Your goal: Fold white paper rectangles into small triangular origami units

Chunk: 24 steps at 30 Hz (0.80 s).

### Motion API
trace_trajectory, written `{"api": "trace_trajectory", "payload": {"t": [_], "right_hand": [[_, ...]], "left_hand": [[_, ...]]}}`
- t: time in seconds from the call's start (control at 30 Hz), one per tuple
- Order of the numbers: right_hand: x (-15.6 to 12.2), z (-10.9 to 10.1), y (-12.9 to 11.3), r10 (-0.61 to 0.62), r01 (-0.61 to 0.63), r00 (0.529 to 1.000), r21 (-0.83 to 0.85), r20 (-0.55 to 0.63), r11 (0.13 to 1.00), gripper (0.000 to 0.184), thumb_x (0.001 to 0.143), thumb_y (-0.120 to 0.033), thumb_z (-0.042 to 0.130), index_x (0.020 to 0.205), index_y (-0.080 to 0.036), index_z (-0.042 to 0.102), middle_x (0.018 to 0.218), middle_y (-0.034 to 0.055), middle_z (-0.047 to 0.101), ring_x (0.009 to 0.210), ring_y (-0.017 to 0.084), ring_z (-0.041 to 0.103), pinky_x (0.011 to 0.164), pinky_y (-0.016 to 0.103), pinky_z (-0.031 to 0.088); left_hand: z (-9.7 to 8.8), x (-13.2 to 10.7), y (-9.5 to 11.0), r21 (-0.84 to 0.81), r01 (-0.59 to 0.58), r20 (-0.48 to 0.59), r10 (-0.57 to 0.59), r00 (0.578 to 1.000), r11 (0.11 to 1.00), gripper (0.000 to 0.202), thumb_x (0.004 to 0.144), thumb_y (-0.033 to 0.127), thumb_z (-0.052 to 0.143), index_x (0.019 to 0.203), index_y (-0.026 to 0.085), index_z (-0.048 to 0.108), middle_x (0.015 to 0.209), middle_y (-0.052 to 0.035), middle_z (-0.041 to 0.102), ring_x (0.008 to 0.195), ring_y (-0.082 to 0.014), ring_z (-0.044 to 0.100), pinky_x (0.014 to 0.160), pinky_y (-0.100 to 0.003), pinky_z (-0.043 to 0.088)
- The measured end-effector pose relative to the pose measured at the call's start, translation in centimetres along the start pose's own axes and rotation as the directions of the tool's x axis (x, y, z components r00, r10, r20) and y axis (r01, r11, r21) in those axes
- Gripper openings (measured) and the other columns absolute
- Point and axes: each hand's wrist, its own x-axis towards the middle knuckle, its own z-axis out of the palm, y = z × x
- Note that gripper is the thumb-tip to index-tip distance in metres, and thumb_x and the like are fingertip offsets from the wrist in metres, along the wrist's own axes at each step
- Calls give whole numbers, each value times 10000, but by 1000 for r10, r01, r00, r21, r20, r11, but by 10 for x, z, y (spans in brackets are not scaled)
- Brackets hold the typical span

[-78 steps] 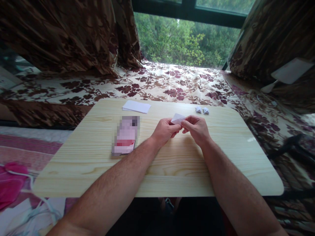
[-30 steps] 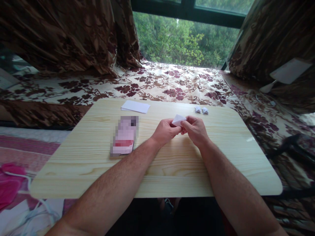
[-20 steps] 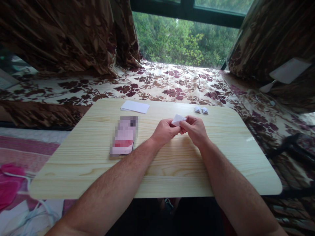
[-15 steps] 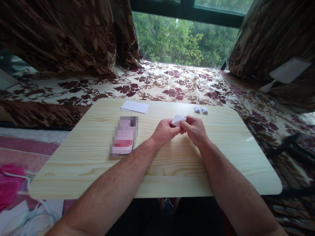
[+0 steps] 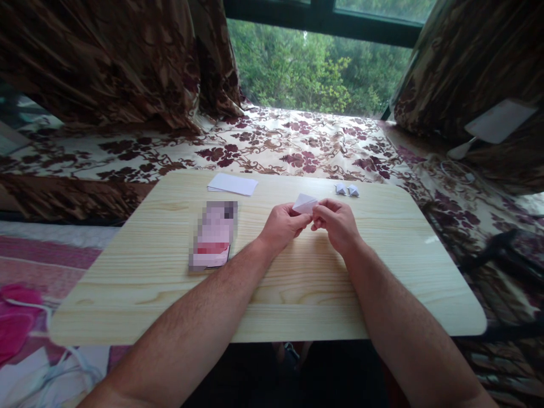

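Currently, our left hand (image 5: 282, 222) grips the folded white paper (image 5: 304, 202) along its near left side, and our right hand (image 5: 338, 219) pinches its right corner; above the table (image 5: 293, 294), it seems longest from hand to hand, neither nearer.

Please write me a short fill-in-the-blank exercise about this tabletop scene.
1. The folded paper held between the left hand and the right hand is ____ in colour.
2. On the table, the small folded paper shapes near the far edge number ____.
3. In the camera's view, the stack of paper sheets lies to the ____ of those shapes.
4. Outside the window, the foliage is coloured ____.

Missing words: white; two; left; green.
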Motion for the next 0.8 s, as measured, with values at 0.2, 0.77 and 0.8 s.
{"api": "trace_trajectory", "payload": {"t": [0.2, 0.77, 0.8], "right_hand": [[1, -3, 1, 4, -5, 1000, -27, -18, 1000, 133, 707, -215, 703, 621, -160, 619, 524, -43, 568, 436, 78, 497, 463, 221, 485], [0, -2, -1, -32, 32, 999, -127, 2, 991, 157, 732, -270, 698, 646, -162, 624, 527, -38, 568, 451, 83, 507, 467, 220, 464], [0, -2, 0, -34, 34, 999, -144, 5, 989, 158, 735, -277, 698, 653, -162, 627, 529, -36, 572, 453, 85, 513, 464, 220, 459]], "left_hand": [[-2, 2, -4, -47, 9, 28, -8, 1000, 999, 137, 714, 242, 701, 693, 136, 617, 525, 34, 497, 430, -57, 383, 415, -229, 246], [-2, 1, 1, -170, 68, -43, -76, 996, 983, 259, 735, 384, 735, 767, 158, 614, 607, 24, 562, 447, -52, 438, 394, -196, 267], [-2, 1, 1, -161, 59, -58, -69, 996, 985, 271, 729, 391, 745, 761, 157, 612, 607, 24, 560, 451, -51, 434, 397, -195, 269]]}}
